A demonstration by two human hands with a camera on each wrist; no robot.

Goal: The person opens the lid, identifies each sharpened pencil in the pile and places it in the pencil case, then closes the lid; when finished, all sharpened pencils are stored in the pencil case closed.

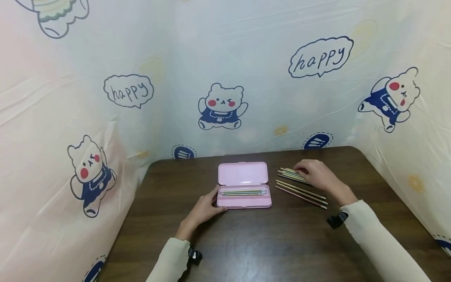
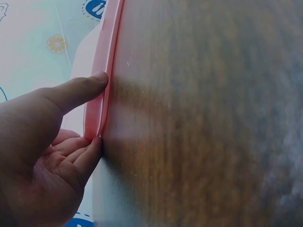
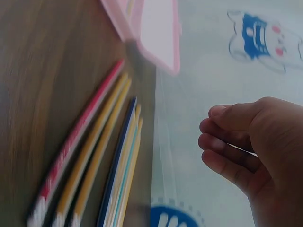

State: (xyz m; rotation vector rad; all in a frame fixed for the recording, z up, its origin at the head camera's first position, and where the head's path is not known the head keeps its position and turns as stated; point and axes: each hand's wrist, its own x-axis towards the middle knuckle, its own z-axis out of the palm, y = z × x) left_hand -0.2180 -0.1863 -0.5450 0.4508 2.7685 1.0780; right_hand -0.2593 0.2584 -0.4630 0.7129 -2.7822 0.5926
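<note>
A pink pencil case [image 1: 243, 202] lies unfolded on the table, its lid tipped back, with several pencils [image 1: 243, 192] in the rear compartment. My left hand [image 1: 204, 209] grips the case's left end, thumb [image 2: 83, 92] on the front wall and fingers [image 2: 87, 158] round the corner. To the right lie loose pencils: a red one [image 3: 80, 135] beside two yellow ones [image 3: 90, 156], and a farther bunch [image 1: 287, 173] with a dark blue one [image 3: 120, 161]. Above that bunch hovers my right hand [image 1: 318, 176], fingers loosely bent with nothing visible between them.
The dark wooden table [image 1: 246, 243] has rounded far corners. A pale printed curtain [image 1: 176, 90] with bears surrounds it at the back and both sides, close to its far edge. Small black cameras sit on the left wrist [image 1: 195, 256] and right wrist [image 1: 337, 220].
</note>
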